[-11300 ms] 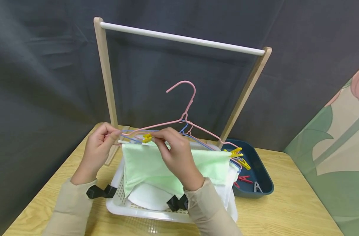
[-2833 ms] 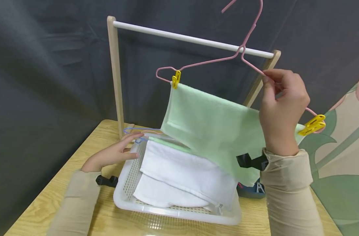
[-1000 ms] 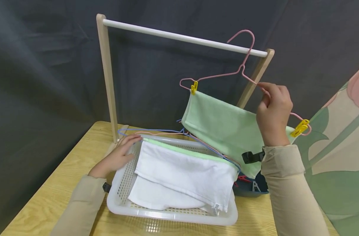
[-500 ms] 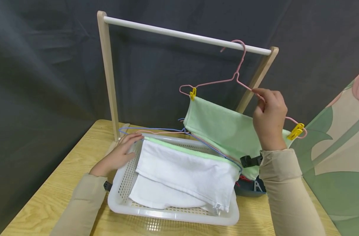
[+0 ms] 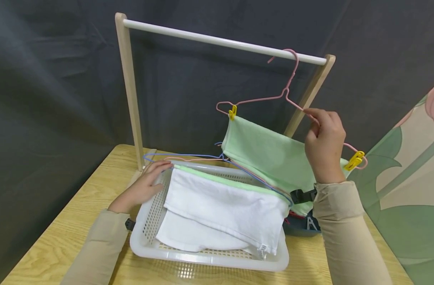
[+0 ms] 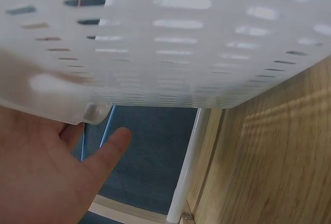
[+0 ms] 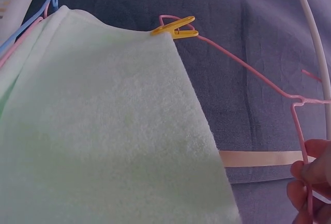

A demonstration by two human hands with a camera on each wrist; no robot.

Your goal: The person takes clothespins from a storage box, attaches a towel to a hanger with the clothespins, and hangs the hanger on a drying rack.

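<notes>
My right hand (image 5: 325,144) pinches the right arm of a pink clothes hanger (image 5: 259,99). The hanger's hook loops over the white rod (image 5: 202,37) near its right end. A light green towel (image 5: 263,150) hangs tilted from it, clipped by a yellow clothespin (image 5: 233,113) at the left and more yellow clothespins (image 5: 354,160) at the right. My left hand (image 5: 142,188) rests with extended fingers at the back left corner of a white basket (image 5: 188,259); in the left wrist view, its thumb (image 6: 111,146) stands out below the basket's rim.
White towels (image 5: 224,198) and a green edge lie in the basket. Blue and pink hangers (image 5: 185,154) stretch across its back. A dark blue bin (image 5: 299,228) with clothespins sits to the right, partly hidden. Wooden posts (image 5: 129,91) carry the rod.
Earlier both hands were at the hanger, the right holding a yellow clothespin. The right hand then raised hanger and towel and lowered the hook over the rod. My left hand moved to the basket.
</notes>
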